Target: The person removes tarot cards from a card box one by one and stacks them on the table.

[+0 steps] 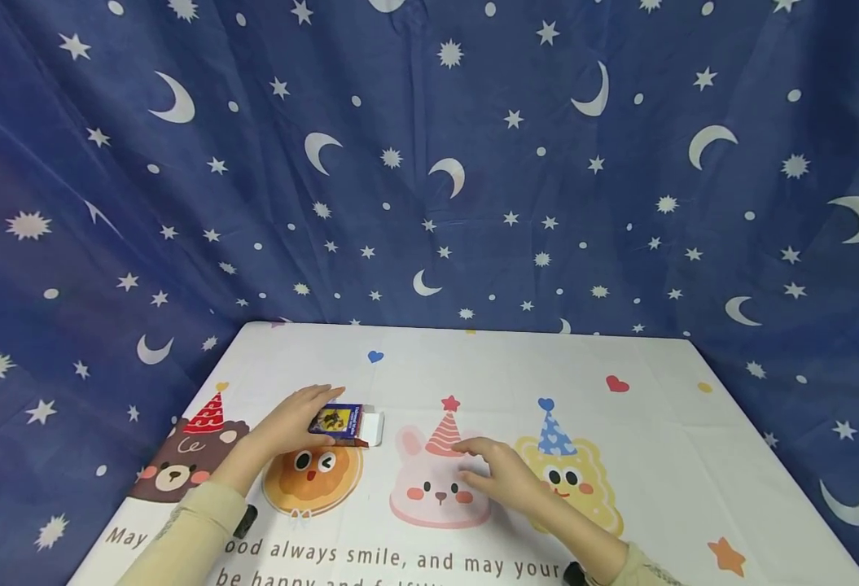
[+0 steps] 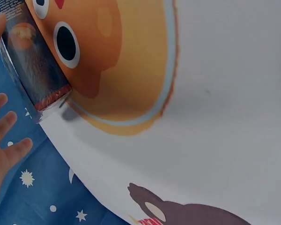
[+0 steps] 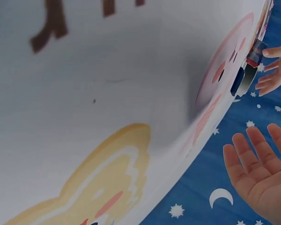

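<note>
The left hand (image 1: 299, 422), we see, has its fingers spread wide; the box (image 1: 341, 422) lies just beside it at three o'clock on the counter (image 1: 663, 448), well apart from our relaxed right hand (image 1: 504, 474).

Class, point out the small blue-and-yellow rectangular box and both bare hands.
Rectangular box (image 1: 336, 420): head view, printed face.
Left hand (image 1: 295, 422): head view, back of the hand.
Right hand (image 1: 506, 474): head view, back of the hand.

From above and farther back, the head view faces forward and down over the tablecloth (image 1: 656, 456), while both wrist views look tilted from close above it, sharing the box (image 1: 344, 421) and the left hand (image 3: 277, 70).
</note>
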Demonstrator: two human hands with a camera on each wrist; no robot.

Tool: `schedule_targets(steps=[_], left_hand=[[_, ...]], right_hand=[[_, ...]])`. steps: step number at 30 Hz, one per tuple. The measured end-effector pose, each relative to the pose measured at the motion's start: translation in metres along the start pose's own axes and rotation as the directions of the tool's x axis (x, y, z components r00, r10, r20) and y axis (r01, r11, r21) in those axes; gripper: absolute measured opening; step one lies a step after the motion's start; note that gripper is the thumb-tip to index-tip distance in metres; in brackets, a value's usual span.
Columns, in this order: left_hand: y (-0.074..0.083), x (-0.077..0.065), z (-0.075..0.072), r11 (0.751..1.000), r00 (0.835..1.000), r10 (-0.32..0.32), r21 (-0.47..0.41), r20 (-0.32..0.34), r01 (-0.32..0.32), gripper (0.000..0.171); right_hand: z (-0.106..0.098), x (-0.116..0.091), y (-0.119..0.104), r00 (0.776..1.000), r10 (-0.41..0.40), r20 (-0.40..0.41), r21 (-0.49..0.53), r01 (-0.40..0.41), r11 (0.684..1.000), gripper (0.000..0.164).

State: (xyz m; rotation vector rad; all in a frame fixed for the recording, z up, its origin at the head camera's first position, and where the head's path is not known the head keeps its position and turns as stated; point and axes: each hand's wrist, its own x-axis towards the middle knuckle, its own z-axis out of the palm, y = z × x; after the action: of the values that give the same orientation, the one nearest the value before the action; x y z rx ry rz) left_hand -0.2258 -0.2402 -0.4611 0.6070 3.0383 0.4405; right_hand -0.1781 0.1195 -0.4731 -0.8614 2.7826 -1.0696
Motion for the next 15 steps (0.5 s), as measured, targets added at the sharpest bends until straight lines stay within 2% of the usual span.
schedule_targets(steps=[8, 11, 15], left_hand=[[-0.001, 0.013, 0.002, 0.998, 0.994, 0.014, -0.061, 0.105, -0.007, 0.089], [-0.002, 0.017, 0.002, 0.999, 0.991, 0.024, -0.048, 0.13, -0.018, 0.087], [-0.002, 0.021, 0.003, 0.998, 0.985, 0.0, -0.066, 0.172, 0.012, 0.08]], right_hand=[[0.005, 0.002, -0.005, 1.0, -0.01, 0.015, -0.007, 0.01, 1.0, 0.033], [0.006, 0.002, -0.005, 1.0, -0.023, 0.012, -0.022, 0.023, 0.999, 0.032], [0.007, 0.003, -0.005, 0.999, -0.029, 0.017, -0.029, 0.029, 0.999, 0.031]])
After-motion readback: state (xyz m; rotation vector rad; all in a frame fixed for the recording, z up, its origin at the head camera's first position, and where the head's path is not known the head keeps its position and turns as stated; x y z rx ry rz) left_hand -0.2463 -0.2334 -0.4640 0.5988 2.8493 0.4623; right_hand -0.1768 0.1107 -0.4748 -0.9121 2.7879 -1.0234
